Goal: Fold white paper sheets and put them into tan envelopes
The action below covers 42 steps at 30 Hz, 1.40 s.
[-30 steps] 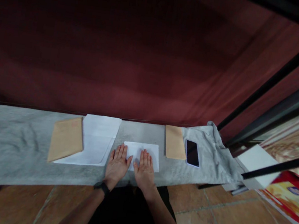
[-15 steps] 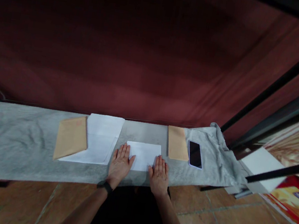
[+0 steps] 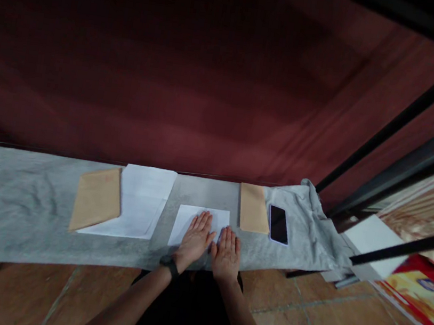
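Note:
A white sheet of paper (image 3: 183, 225), smaller than the others and perhaps folded, lies flat on the grey cloth before me. My left hand (image 3: 195, 239) rests on its middle, palm down with the fingers stretched out. Over its right edge lies my right hand (image 3: 226, 254), also flat and open. The thumbs of both hands nearly meet, and together the hands cover the sheet's lower right part. To the left are larger white sheets (image 3: 142, 206), partly under a brown envelope (image 3: 97, 199). Another brown envelope (image 3: 254, 209) sits just right of my right hand.
A phone (image 3: 279, 225) with a dark screen lies right of the second envelope. Grey cloth (image 3: 26, 200) covers the narrow bench, bunched at its right end. A dark red panel (image 3: 190, 126) rises behind. Black bars and a red-and-yellow box (image 3: 425, 291) are at the right.
My left hand has slid right, from the small sheet's left edge to its middle, close to my right hand. The right hand stays near the right edge. The view has shifted slightly.

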Tool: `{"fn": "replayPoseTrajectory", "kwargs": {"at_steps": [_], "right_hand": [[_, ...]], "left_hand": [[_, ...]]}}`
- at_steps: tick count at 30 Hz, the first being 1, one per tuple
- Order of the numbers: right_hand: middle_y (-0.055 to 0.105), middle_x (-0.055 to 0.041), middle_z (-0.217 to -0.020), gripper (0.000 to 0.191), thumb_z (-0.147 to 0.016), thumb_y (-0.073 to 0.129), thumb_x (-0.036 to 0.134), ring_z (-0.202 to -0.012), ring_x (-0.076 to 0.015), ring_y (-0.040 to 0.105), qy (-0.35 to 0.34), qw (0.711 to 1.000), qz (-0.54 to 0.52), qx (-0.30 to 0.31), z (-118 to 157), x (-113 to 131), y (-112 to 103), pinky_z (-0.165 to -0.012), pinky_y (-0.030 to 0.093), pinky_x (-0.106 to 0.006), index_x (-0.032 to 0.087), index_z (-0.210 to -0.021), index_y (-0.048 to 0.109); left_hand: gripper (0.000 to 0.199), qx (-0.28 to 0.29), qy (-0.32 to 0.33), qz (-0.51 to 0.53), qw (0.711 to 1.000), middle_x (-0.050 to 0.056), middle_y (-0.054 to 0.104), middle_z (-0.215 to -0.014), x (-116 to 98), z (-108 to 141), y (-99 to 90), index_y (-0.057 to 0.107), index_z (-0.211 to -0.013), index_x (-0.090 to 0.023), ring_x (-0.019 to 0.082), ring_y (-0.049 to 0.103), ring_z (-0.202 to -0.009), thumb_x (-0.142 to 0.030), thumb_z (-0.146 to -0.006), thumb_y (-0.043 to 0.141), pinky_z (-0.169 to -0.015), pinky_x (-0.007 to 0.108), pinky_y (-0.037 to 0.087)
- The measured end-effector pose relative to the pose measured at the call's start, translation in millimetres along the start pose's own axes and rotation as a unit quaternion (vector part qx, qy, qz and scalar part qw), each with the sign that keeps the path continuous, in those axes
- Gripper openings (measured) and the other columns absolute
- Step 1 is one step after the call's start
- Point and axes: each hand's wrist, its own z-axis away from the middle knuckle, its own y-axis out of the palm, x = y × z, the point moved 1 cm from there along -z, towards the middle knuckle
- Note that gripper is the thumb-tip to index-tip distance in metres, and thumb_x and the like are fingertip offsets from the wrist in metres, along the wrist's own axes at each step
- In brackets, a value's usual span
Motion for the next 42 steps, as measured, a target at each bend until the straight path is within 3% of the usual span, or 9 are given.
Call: {"fn": "replayPoseTrajectory", "kwargs": {"at_steps": [4, 10, 15, 21, 28, 35, 42], "right_hand": [[0.044, -0.0216, -0.152, 0.058, -0.104, 0.033, 0.041, -0.140, -0.0314, 0.043, -0.010, 1.000, -0.001, -0.001, -1, 0, -1, -0.115, 0.029, -0.050, 0.006, -0.151, 0.038], [0.045, -0.0206, -0.151, 0.060, -0.104, 0.032, 0.041, -0.140, -0.0311, 0.043, 0.000, 1.000, -0.003, 0.003, -2, 2, -3, -0.116, 0.028, -0.050, 0.007, -0.154, 0.031], [0.043, -0.0197, -0.153, 0.058, -0.104, 0.031, 0.040, -0.139, -0.0317, 0.044, -0.001, 1.000, -0.003, 0.017, 0, 0, -2, -0.116, 0.028, -0.051, 0.007, -0.152, 0.036], [0.048, -0.0203, -0.149, 0.056, -0.103, 0.033, 0.040, -0.139, -0.0326, 0.044, 0.035, 0.998, -0.014, 0.045, -29, 10, 0, -0.116, 0.028, -0.051, 0.007, -0.146, 0.047], [0.045, -0.0155, -0.152, 0.049, -0.104, 0.032, 0.030, -0.143, -0.0269, 0.038, -0.075, 0.992, -0.054, 0.082, -79, 39, 15, -0.118, 0.027, -0.047, 0.009, -0.146, 0.047], [0.042, -0.0153, -0.154, 0.050, -0.104, 0.032, 0.029, -0.143, -0.0273, 0.038, -0.080, 0.993, -0.042, 0.075, -77, 33, 29, -0.117, 0.026, -0.049, 0.012, -0.149, 0.043], [0.043, -0.0207, -0.152, 0.056, -0.105, 0.028, 0.038, -0.141, -0.0297, 0.040, -0.024, 0.999, -0.007, 0.024, -67, 11, 29, -0.115, 0.027, -0.049, 0.005, -0.150, 0.040]], "left_hand": [[0.061, 0.012, -0.008, -0.012, 1.000, 0.016, 0.037, -0.158, -1, -10, 5.9, 0.037, -0.151, -0.008, 0.025, 0.029, -0.149, -0.043, -0.101, 0.032, -0.122, 0.046, 0.024], [0.062, 0.001, -0.054, -0.040, 0.998, 0.015, 0.037, -0.158, 34, -2, 0.7, 0.036, -0.152, -0.010, 0.025, 0.029, -0.149, -0.045, -0.101, 0.029, -0.122, 0.045, 0.022], [0.062, -0.007, -0.103, -0.053, 0.993, 0.014, 0.035, -0.159, 52, 10, -4.7, 0.035, -0.153, -0.012, 0.025, 0.027, -0.150, -0.045, -0.101, 0.027, -0.122, 0.047, 0.019], [0.062, -0.009, -0.100, -0.051, 0.994, 0.013, 0.036, -0.159, 48, 13, -7.3, 0.035, -0.153, -0.013, 0.026, 0.026, -0.150, -0.045, -0.100, 0.031, -0.122, 0.049, 0.019], [0.056, -0.001, -0.102, -0.053, 0.993, 0.011, 0.034, -0.160, 45, 13, -11.1, 0.038, -0.152, -0.021, 0.028, 0.027, -0.150, -0.037, -0.099, 0.037, -0.122, 0.050, 0.018], [0.056, -0.009, -0.100, -0.053, 0.993, 0.011, 0.033, -0.161, 44, 14, -8.8, 0.036, -0.153, -0.023, 0.028, 0.027, -0.150, -0.040, -0.100, 0.036, -0.121, 0.050, 0.019], [0.057, -0.005, -0.104, -0.064, 0.993, 0.014, 0.034, -0.160, 41, 13, -9.1, 0.037, -0.153, -0.020, 0.030, 0.029, -0.149, -0.040, -0.100, 0.038, -0.121, 0.051, 0.019]]}}
